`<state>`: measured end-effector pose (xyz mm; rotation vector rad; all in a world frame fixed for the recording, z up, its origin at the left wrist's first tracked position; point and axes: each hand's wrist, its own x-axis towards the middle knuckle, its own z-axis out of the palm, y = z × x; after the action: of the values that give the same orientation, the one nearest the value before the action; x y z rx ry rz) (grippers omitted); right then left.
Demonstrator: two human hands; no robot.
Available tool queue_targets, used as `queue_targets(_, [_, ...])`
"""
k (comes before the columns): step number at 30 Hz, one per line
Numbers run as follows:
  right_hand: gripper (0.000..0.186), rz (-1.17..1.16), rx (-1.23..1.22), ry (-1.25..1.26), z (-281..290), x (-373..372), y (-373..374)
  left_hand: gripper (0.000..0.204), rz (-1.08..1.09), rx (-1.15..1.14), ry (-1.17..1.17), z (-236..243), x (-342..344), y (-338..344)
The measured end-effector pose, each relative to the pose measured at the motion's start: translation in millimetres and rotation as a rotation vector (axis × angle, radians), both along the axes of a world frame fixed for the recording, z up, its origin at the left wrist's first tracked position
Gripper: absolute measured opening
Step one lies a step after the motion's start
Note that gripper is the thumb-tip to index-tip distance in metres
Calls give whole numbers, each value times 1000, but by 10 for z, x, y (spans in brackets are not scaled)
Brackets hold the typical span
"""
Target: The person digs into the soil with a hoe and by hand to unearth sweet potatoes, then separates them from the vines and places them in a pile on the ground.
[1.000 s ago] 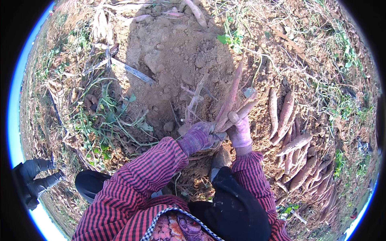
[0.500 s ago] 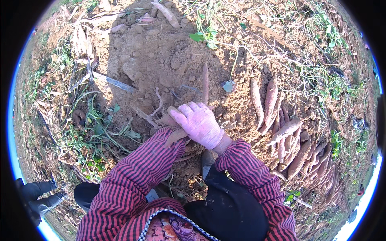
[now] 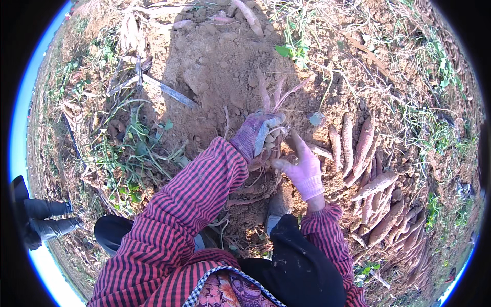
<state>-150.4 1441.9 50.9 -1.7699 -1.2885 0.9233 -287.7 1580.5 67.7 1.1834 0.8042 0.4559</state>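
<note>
My left hand, in a purple knitted glove with a grey-blue palm, is closed around the crown of a sweet potato root cluster. Thin pinkish roots fan out beyond its fingers, and thicker ones hang below. Just right of the cluster is my right hand, in a pinkish-purple glove, with thumb and fingers spread towards it. Whether its fingertips touch the roots I cannot tell. A slender sweet potato shows beside the right hand, partly hidden by it.
A row of harvested sweet potatoes lies on the soil to my right. Vines and green leaves spread at left, near a pale flat strip. More sweet potatoes lie at the far side. Another person's legs show at the left edge.
My right hand has moved right, off the cluster, and its fingers have spread. My left hand, hidden before, now shows gripping the cluster. The long upright sweet potato is no longer there. The view has shifted.
</note>
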Motion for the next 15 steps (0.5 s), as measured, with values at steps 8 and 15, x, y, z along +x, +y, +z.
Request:
queue_targets(8, [126, 85, 6, -136, -23, -478, 205, 12, 302, -991, -654, -121, -133, -156])
queue_targets(15, [74, 591, -431, -592, 216, -488, 470, 26, -127, 82, 48, -68, -444, -79])
